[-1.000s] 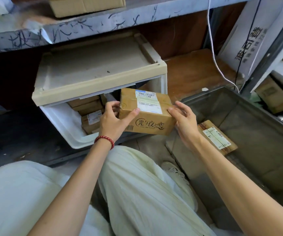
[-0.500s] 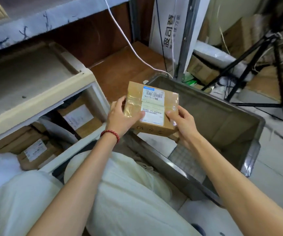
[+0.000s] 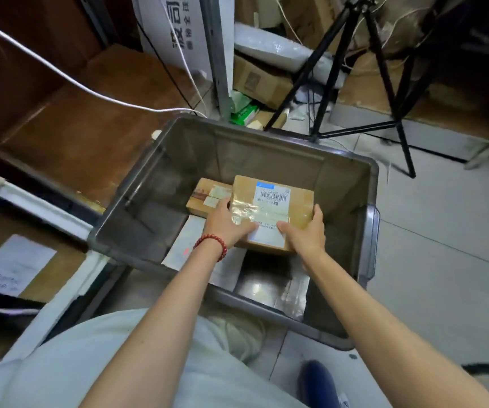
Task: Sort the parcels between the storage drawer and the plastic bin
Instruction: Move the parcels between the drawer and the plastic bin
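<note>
A brown cardboard parcel point(image 3: 272, 207) with a white shipping label and clear tape is down inside the grey plastic bin point(image 3: 266, 142). My left hand point(image 3: 225, 222) grips its left side and my right hand point(image 3: 308, 231) grips its right near corner. A flatter brown parcel point(image 3: 205, 192) lies on the bin floor just left of it, partly hidden by the held parcel. The white storage drawer point(image 3: 69, 278) is at the left edge, with a labelled parcel point(image 3: 16, 266) inside.
A black tripod point(image 3: 355, 83) stands behind the bin on the grey tiled floor. Cardboard boxes point(image 3: 258, 81) and a green packet point(image 3: 243, 111) are stacked beyond the bin's far rim. A white cable point(image 3: 60, 75) crosses the brown wooden shelf at left.
Both hands carried the parcel from in front of the drawer rightwards, over the bin's rim and down into the bin. The view swung right with them.
</note>
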`<state>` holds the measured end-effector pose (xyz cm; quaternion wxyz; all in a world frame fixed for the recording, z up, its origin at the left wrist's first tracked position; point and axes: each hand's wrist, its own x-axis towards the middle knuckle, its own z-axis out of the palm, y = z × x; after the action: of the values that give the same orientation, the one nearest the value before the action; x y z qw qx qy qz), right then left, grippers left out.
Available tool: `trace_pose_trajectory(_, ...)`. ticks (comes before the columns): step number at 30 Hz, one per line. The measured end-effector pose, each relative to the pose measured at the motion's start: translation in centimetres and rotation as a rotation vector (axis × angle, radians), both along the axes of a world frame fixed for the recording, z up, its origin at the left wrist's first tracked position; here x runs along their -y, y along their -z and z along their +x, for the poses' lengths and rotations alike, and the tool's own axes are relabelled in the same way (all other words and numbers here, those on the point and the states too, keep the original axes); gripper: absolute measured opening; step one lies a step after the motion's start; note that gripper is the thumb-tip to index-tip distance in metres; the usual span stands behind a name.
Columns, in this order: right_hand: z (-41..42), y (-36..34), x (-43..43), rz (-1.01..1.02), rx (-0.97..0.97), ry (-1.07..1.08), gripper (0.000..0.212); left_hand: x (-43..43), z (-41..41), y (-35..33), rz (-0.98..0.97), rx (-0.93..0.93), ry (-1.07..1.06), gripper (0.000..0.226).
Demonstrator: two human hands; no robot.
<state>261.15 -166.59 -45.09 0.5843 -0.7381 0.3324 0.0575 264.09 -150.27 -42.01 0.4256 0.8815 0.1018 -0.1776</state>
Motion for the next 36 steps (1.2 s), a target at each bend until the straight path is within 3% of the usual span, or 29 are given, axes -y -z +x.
trace_pose_trajectory(6, 0.9, 4.0, 1.6, -0.101, -0.103, 0.048, 0.101, 2.2, 1.8, 5.5, 0.042, -0.162, 0.088, 0.075)
trace_pose_trajectory(14, 3.0, 8.0, 3.6, -0.198, -0.149, 0.089, 0.087, 4.7, 5.1, 10.1, 0.088, -0.131, 0.24, 0.081)
trace_pose_trajectory(17, 3.6, 9.4, 3.5, -0.225, -0.145, 0.066, 0.085, 5.4, 6.0, 11.6, 0.092, -0.104, 0.28, 0.095)
trace_pose_trajectory(20, 4.4, 10.6, 3.3, -0.295, -0.176, -0.029, 0.085, 5.3, 6.9, 13.0, 0.07, -0.078, 0.317, 0.103)
trace_pose_trajectory(22, 5.1, 11.5, 3.3, -0.327, -0.206, -0.157, 0.085, 5.2, 7.1, 13.8, 0.116, -0.083, 0.417, 0.094)
trace_pose_trajectory(26, 6.8, 12.5, 2.4, -0.378, -0.341, -0.549, 0.093, 5.5, 6.5, 15.1, 0.45, -0.083, 0.661, 0.077)
trace_pose_trajectory(30, 7.0, 12.9, 2.7, -0.531, -0.467, -0.69, 0.093, 5.6, 7.1, 14.5, 0.652, -0.098, 0.797, 0.072)
trace_pose_trajectory(36, 6.4, 11.4, 4.8, -0.571, -0.684, -0.773, 0.092, 3.4, 7.1, 10.5, 0.751, 0.078, 0.668, 0.068)
